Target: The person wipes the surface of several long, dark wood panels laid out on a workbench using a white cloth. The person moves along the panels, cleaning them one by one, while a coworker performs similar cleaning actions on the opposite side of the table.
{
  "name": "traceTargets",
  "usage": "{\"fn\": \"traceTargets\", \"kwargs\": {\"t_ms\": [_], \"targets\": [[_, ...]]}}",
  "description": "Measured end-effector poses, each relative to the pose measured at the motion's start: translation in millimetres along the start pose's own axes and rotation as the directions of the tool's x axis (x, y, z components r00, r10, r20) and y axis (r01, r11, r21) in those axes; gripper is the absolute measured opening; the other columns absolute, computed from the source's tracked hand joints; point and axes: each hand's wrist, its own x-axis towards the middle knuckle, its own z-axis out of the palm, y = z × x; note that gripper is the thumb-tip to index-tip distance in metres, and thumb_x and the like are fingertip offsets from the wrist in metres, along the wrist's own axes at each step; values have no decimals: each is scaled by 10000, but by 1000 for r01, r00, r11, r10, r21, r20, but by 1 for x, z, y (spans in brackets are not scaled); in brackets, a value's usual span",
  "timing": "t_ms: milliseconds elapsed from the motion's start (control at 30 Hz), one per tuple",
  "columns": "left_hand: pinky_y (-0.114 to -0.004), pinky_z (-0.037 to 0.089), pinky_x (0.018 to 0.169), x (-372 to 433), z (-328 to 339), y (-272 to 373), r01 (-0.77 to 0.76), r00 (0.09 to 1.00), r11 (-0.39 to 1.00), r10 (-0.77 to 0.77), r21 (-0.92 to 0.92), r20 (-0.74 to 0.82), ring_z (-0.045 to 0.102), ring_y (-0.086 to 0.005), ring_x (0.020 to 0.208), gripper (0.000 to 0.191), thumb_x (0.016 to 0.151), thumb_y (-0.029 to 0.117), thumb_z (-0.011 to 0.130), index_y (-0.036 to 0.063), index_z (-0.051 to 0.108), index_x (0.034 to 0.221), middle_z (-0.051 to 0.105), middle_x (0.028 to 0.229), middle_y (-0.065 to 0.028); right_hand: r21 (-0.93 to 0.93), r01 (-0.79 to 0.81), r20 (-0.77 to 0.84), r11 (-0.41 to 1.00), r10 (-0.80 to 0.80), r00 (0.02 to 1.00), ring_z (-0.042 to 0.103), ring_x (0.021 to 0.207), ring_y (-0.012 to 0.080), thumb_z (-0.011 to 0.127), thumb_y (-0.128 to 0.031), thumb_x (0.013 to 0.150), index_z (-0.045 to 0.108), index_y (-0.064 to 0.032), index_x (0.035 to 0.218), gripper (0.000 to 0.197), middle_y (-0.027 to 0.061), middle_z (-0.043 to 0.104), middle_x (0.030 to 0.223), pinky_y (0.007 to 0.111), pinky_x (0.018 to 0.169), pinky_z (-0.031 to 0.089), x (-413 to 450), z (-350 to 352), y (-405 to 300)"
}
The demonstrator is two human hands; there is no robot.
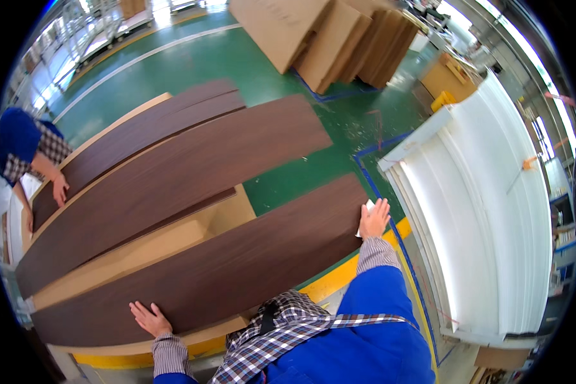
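Note:
In front of me lies a long dark-brown wood-grain panel [221, 259]. My left hand [150, 319] rests flat on its near edge, fingers spread, holding nothing. At the panel's right end, my right hand [376, 220] presses a white cloth or paper wipe [370, 205] against the edge. Most of that wipe is hidden under the palm. Beyond this panel, a second brown panel [187, 177] lies roughly parallel, with part of another board [211, 202] showing beneath it. Tan cardboard [144, 254] is visible between the two panels.
Across the work surface, a co-worker's hand [60, 188] touches a farther brown panel [139, 144]. Large flat cardboard packs [312, 43] lean together on the green floor [192, 62]. At the right stands a stack of long white panels [489, 206]. Blue tape [367, 173] marks the floor.

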Motion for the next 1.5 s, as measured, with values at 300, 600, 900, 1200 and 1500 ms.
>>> {"fn": "traceTargets", "kwargs": {"t_ms": [300,600,900,1200,1500], "targets": [[-493,157,1099,1,-26,14,-50,994,972,27,-229,-102,215,-341,1356,639,832,430,500,34,403,1324,270,1449,-200,-92,425,-123,900,-434,893,387,1239,372,644,-331,803,345,47,1345,726,246,383,1367,444,1013,307,-108,-14,-97],[-486,107,1118,-20,-12,4,47,998,958,-34,-284,50,127,-338,1388,701,866,470,434,10,326,1383,169,1485,-214,159,899,46,407,-913,406,199,1367,364,560,-420,848,199,41,1419,818,225,215,1476,489,1100,141,-323,32,-264],[-485,80,1122,-37,-6,-116,-413,822,700,562,-583,93,101,-294,1406,649,897,417,459,1,330,1378,112,1512,-184,250,934,76,255,-967,244,192,1375,350,533,-370,871,242,42,1403,733,208,214,1481,490,1098,144,-471,14,-362],[-450,436,915,-285,4,-321,781,535,596,-482,-188,694,535,-387,1080,532,854,457,496,26,567,1158,552,1165,-226,176,937,123,301,-951,282,168,1383,338,532,-353,876,239,16,1415,716,186,190,1496,475,1106,140,-470,10,-364],[-452,483,784,-472,71,-418,982,-11,157,-518,108,855,591,-333,914,454,875,401,469,10,604,1060,601,1043,-222,68,894,168,443,-888,428,184,1374,352,444,-404,918,231,44,1405,696,208,205,1484,483,1094,139,-494,26,-391]]}}
